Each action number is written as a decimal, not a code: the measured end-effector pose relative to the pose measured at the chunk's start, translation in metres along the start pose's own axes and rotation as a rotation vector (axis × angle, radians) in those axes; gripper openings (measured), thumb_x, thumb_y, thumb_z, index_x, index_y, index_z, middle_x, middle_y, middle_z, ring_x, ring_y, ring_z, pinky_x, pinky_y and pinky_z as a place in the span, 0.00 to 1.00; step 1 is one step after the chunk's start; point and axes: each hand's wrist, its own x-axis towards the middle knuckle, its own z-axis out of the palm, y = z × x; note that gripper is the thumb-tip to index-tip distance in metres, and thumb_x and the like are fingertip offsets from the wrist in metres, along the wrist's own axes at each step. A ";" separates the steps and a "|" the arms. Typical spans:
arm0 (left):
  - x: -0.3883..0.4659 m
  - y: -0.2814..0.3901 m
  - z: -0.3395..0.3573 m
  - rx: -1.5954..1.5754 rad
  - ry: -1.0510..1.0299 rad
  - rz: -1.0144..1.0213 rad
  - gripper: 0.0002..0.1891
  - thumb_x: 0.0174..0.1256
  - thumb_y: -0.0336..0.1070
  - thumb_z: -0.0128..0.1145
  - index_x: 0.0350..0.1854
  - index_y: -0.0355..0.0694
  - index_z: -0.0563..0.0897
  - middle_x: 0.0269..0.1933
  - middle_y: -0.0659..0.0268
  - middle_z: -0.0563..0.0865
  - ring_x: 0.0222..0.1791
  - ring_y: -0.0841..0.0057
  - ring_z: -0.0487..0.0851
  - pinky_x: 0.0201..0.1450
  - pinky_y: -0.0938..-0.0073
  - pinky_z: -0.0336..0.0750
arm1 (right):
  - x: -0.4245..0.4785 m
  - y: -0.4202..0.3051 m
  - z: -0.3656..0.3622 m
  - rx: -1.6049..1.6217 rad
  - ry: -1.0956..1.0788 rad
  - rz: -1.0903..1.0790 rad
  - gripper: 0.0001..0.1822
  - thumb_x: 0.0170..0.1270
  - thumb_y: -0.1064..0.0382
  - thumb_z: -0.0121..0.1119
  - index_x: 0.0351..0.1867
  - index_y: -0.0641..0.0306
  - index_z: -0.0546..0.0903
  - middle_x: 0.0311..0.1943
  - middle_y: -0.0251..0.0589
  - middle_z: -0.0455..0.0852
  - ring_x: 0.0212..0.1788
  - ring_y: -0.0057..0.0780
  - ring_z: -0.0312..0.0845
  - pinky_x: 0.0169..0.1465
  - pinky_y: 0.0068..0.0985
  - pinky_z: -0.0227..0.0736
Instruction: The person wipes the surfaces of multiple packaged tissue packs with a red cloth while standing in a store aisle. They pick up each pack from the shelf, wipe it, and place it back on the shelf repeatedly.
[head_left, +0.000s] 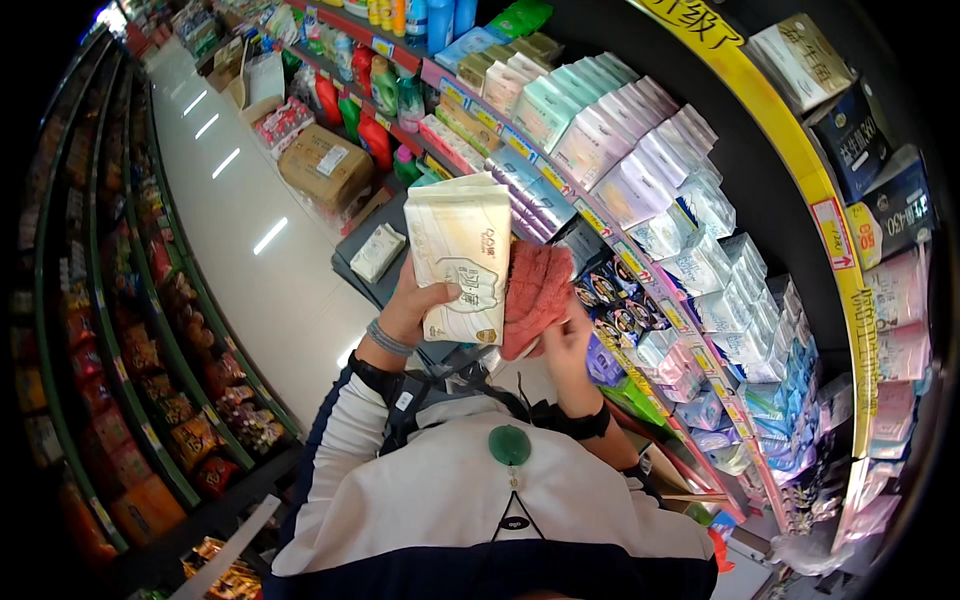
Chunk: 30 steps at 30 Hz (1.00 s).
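My left hand (424, 300) grips a cream-coloured soft pack (459, 262) with printed writing, its thumb pressed across the front and the other fingers behind. Against the pack's right side is a red terry cloth (534, 292), folded and bunched. At the cloth's lower right edge, my right hand (566, 337) holds it with the fingertips; part of that hand is blurred. Below and left of the pack, a similar smaller-looking pale pack (378, 253) lies on a dark grey surface (352, 262).
To the right, a shelf holds rows of boxed sanitary pads (637, 165) behind a price-tag rail (577, 202). Detergent bottles (375, 139) stand further up. A cardboard carton (325, 166) sits on the aisle floor (232, 217). Snack shelves (142, 337) line the left.
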 end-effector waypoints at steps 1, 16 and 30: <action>-0.003 -0.002 -0.004 0.089 0.012 0.048 0.41 0.44 0.28 0.65 0.65 0.37 0.60 0.55 0.60 0.75 0.55 0.71 0.76 0.59 0.70 0.70 | 0.005 -0.006 -0.008 0.087 0.020 0.104 0.22 0.62 0.66 0.52 0.58 0.70 0.69 0.50 0.41 0.75 0.47 0.26 0.75 0.45 0.19 0.70; -0.015 -0.020 -0.011 0.939 0.026 0.385 0.46 0.34 0.37 0.73 0.63 0.38 0.66 0.57 0.55 0.75 0.56 0.59 0.74 0.60 0.65 0.67 | 0.083 -0.102 0.023 -0.521 -0.333 -0.434 0.15 0.51 0.71 0.60 0.43 0.65 0.80 0.48 0.51 0.77 0.48 0.46 0.77 0.50 0.32 0.73; -0.025 0.004 -0.003 1.196 0.052 0.615 0.40 0.35 0.37 0.72 0.59 0.43 0.72 0.42 0.57 0.79 0.43 0.57 0.77 0.48 0.64 0.69 | 0.092 -0.088 -0.008 -0.677 -0.246 -0.209 0.15 0.54 0.71 0.60 0.46 0.69 0.79 0.46 0.53 0.78 0.43 0.41 0.79 0.36 0.28 0.77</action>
